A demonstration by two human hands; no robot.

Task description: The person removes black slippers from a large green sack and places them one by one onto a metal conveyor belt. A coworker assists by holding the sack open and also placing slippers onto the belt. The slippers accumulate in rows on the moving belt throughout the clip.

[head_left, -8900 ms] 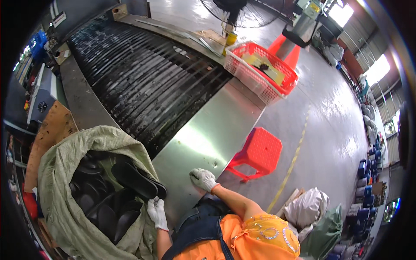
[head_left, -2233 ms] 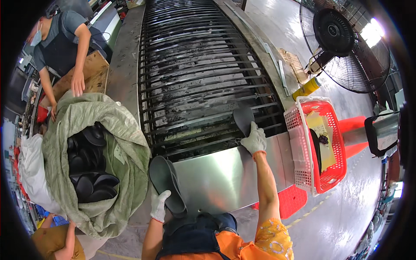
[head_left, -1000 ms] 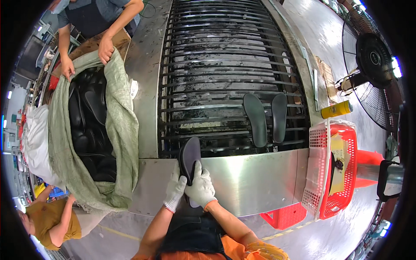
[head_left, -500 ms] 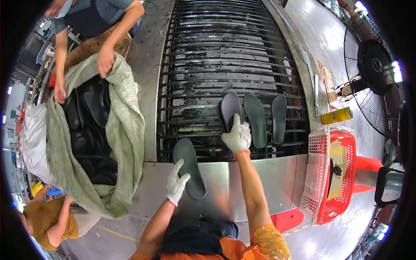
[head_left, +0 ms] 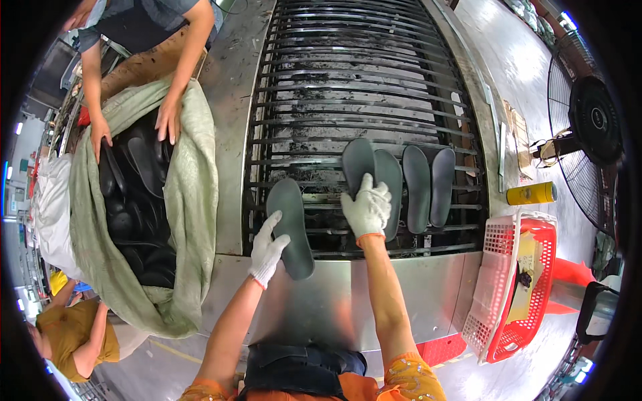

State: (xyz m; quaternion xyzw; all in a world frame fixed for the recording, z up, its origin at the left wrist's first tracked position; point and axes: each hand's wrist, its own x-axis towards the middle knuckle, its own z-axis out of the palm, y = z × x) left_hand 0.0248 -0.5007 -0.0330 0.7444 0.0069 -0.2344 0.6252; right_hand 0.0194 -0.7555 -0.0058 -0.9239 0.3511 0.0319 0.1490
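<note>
My left hand (head_left: pixel 269 251), in a white knit glove, grips a dark grey shoe insole (head_left: pixel 291 230) by its side, over the front edge of the slatted conveyor (head_left: pixel 321 110). My right hand (head_left: pixel 370 208), gloved the same way, holds a second insole (head_left: pixel 358 162) near its lower end. That insole partly covers another insole (head_left: pixel 393 190) lying on the bars. To the right of these, two more insoles, a middle one (head_left: pixel 416 184) and an outer one (head_left: pixel 442 187), lie side by side lengthwise on the bars.
A green woven sack (head_left: pixel 194 194) full of dark insoles stands at left, with a co-worker's hands (head_left: pixel 168 120) at its mouth. Red and white baskets (head_left: pixel 491 287), a yellow bottle (head_left: pixel 531 194) and a black fan (head_left: pixel 595 120) are at right. A metal ledge (head_left: pixel 401 294) borders the conveyor's front.
The insole in my left hand has moved forward over the conveyor. One more insole now lies apart in the row under my right hand. The co-worker's hands have reached deeper into the sack.
</note>
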